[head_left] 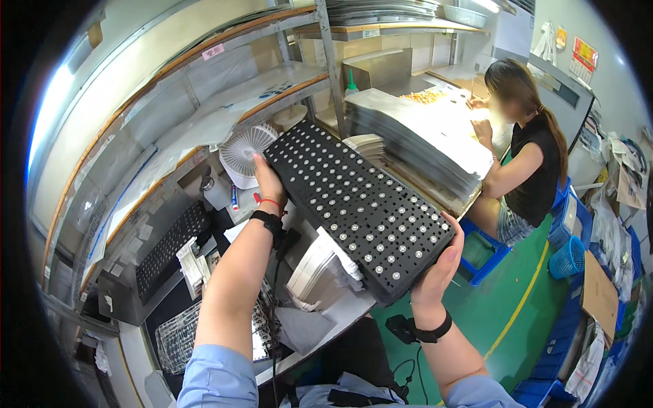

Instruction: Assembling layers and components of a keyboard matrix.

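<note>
Head view, middle: left hand, right hand grip black perforated board at opposite ends. Hold both ends firm, thumbs off round silver studs.

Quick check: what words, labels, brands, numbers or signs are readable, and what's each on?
Pink label on the left shelf edge: dark characters, not transcribed.
White label on the back shelf edge: too small to read.
Red-and-yellow wall sheet: printing too small to read.
Black perforated board between left hand and right hand: no lettering visible.
</note>
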